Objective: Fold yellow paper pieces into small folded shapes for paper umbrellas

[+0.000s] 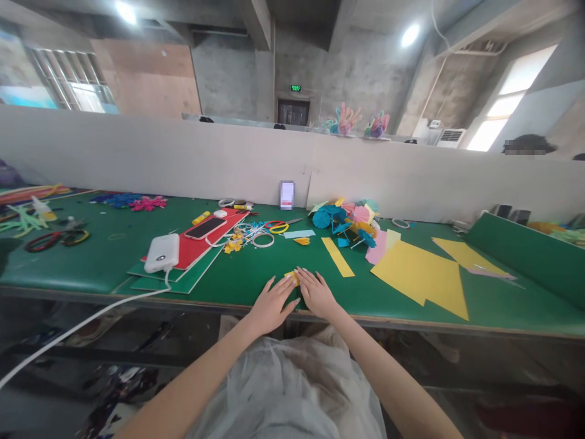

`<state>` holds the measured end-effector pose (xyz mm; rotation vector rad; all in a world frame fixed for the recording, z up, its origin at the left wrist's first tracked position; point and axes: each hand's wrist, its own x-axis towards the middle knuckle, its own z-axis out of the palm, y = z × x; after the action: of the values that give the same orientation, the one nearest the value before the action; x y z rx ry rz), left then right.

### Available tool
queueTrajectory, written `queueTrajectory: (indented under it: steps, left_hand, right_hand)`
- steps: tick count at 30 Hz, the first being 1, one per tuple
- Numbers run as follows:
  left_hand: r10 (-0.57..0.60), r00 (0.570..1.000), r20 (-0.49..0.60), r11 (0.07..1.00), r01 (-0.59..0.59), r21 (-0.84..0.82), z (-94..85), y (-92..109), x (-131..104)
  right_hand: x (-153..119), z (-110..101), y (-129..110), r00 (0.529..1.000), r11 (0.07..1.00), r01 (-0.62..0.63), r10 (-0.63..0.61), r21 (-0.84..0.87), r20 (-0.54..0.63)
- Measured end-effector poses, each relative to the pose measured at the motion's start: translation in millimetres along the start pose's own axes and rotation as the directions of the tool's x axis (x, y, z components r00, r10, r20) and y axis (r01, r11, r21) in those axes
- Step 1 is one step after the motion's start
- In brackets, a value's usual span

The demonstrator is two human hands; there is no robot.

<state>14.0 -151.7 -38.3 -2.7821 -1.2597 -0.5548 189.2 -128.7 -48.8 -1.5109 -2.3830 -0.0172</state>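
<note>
Bare fingertips press a small, folded-looking yellow paper piece [291, 276] onto a green-topped bench [237, 274], close to its front edge. The left hand [269, 306] lies palm down, its thumb apart from its fingers; the right hand [317, 294] meets it over the paper, fingers loosely together, though whether its grip pinches a corner cannot be told. Uneven pressure from the two sides could skew the piece or set a crooked crease, and a hard pull could tear it. Beyond the right hand, a long yellow paper strip [338, 256] and a large, flat yellow paper sheet [420, 277] lie loose, where a sweeping forearm could shift or crumple them. Scissors with red and yellow handles [278, 227] sit past the fingers, a nick risk in a careless reach. A white cable [91, 319] trails over the edge; a snag could drag the white power bank [162, 252] down.
</note>
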Motion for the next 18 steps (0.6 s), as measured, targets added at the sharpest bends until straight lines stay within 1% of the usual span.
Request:
queueTrajectory:
  steps: [7, 18]
  left_hand:
    - [-0.025, 0.998, -0.057, 0.999, 0.026, 0.022, 5.6, 4, -2]
    - [-0.083, 0.990, -0.117, 0.995, 0.089, 0.047, 12.4, 14, -4]
  right_hand:
    - [12, 1, 7, 1.000, 0.999, -0.027, 0.027, -0.017, 0.012]
    - [13, 1, 4, 0.999, 0.999, -0.052, 0.052, -0.011, 0.002]
